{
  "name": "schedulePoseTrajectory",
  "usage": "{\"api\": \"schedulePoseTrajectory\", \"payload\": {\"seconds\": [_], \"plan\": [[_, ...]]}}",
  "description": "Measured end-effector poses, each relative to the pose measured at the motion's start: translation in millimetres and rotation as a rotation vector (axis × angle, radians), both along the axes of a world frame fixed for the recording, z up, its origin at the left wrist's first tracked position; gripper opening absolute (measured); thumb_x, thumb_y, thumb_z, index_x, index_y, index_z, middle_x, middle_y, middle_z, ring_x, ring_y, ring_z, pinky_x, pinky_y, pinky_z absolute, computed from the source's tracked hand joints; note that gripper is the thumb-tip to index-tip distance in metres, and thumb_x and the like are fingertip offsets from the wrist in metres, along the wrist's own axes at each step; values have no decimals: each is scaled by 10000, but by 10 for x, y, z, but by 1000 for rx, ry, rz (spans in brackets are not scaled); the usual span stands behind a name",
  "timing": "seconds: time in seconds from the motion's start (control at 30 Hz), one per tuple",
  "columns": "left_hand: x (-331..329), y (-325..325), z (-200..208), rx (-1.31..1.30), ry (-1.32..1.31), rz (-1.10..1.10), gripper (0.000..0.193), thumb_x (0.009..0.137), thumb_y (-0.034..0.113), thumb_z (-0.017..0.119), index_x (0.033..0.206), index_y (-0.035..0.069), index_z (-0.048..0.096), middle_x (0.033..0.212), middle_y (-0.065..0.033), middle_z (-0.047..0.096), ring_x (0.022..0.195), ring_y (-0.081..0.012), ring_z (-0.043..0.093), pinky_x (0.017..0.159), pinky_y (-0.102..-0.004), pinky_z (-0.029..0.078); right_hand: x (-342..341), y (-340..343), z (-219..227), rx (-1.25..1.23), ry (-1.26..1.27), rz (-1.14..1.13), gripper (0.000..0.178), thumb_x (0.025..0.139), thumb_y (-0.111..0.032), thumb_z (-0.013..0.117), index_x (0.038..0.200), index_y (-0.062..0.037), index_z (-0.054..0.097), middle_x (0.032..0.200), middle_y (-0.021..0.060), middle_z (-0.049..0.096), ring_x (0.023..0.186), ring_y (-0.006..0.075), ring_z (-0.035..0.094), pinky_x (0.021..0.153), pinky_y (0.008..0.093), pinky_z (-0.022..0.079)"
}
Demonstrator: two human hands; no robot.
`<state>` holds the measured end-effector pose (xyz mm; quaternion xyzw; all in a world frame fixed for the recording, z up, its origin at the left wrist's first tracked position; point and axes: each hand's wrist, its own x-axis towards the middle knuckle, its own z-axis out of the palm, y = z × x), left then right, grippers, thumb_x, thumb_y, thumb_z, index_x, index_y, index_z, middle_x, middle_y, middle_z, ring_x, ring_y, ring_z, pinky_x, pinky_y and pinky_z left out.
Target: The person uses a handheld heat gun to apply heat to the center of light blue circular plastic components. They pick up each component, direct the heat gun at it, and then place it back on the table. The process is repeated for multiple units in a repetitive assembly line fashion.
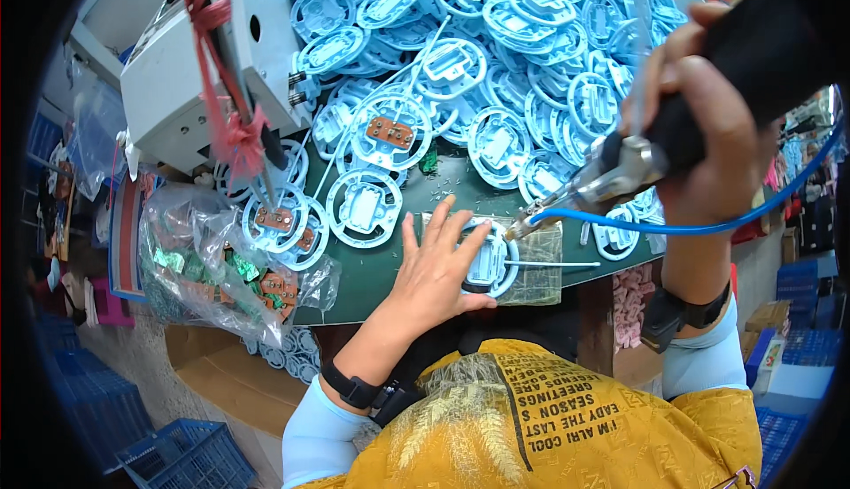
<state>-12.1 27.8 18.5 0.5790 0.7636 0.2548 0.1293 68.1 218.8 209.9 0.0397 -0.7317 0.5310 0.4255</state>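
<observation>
Light-blue ring part (487,265) on left half of tape-wrapped block (538,286). Left hand (434,263) nearer, spread over block's left edge, touching ring. Right hand (719,126), up-right of block, grips power driver (642,161), axis slanting down-left.

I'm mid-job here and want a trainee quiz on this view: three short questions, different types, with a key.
1. Multiple choice: what does the right hand hold?
A) scissors
B) a black tool with a metal nose
C) a paintbrush

2. True or false: the left hand touches the light-blue ring-shaped part nearest the tool's tip.

3. Short answer: on which side of the left hand does the clear plastic bag lie?

Key: 1. B; 2. True; 3. Left.
</observation>
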Motion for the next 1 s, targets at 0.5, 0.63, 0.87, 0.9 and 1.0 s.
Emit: {"api": "schedulePoseTrajectory", "payload": {"seconds": [0.5,0.63,0.87,0.9,1.0], "plan": [[46,244,65,-20,41,-73,877,503,354,917,1275,133,565,1303,-104,507,1259,-323,436,980,-593,321,-64,-69,-342,-142,14,-2,346,845,-56,587,1162,28,478,764,104,553,581,186,597,532,298,495],[50,241,26,-52,13,-79,879,510,351,915,1279,124,556,1300,-106,507,1260,-324,435,990,-592,313,-5,-96,-364,-211,-70,-71,350,839,-62,598,1159,16,477,759,98,546,585,189,598,535,300,495],[81,250,121,-73,61,-33,880,542,345,905,1296,76,537,1313,-128,497,1270,-335,421,1001,-577,308,30,-65,-317,-81,-65,-29,413,849,-82,576,1223,41,451,770,82,517,564,170,562,533,295,491],[73,250,118,-66,76,-12,883,546,343,904,1299,68,535,1316,-131,494,1272,-338,418,1002,-574,307,73,-70,-204,-102,-56,-44,415,857,-88,562,1233,44,444,778,78,510,562,168,556,532,295,491],[56,252,2,9,100,86,908,541,346,908,1311,52,527,1320,-129,488,1276,-338,412,999,-572,307,130,-107,-10,-111,29,-20,431,872,-108,517,1263,46,421,799,73,478,571,165,547,525,292,485]]}}
